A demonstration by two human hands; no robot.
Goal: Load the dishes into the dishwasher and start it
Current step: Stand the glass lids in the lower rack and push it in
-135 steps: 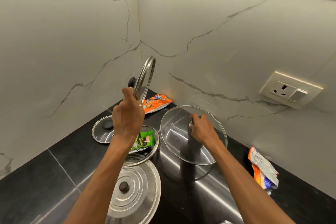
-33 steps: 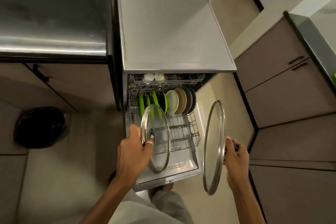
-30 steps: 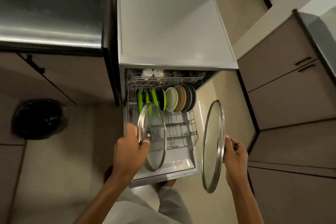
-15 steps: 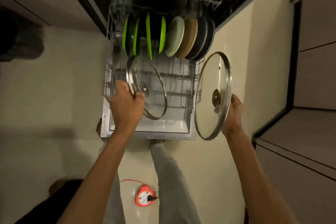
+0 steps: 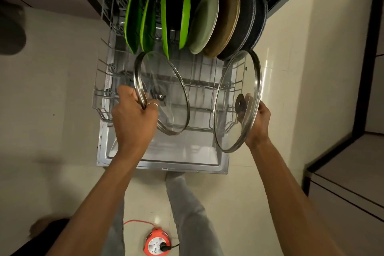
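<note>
Two glass lids held on edge over the pulled-out lower rack (image 5: 104,97). Your left hand (image 5: 133,118) grips the smaller lid (image 5: 166,93), fingers curled round its steel rim, above the bare tines near the rack's front-left corner. Your right hand (image 5: 257,122) holds the larger lid (image 5: 234,81) at the rack's right edge, fingers closed behind the glass by the knob. Carrying them upright probably suits slotting them like the plates (image 5: 205,25) along the back edge.
</note>
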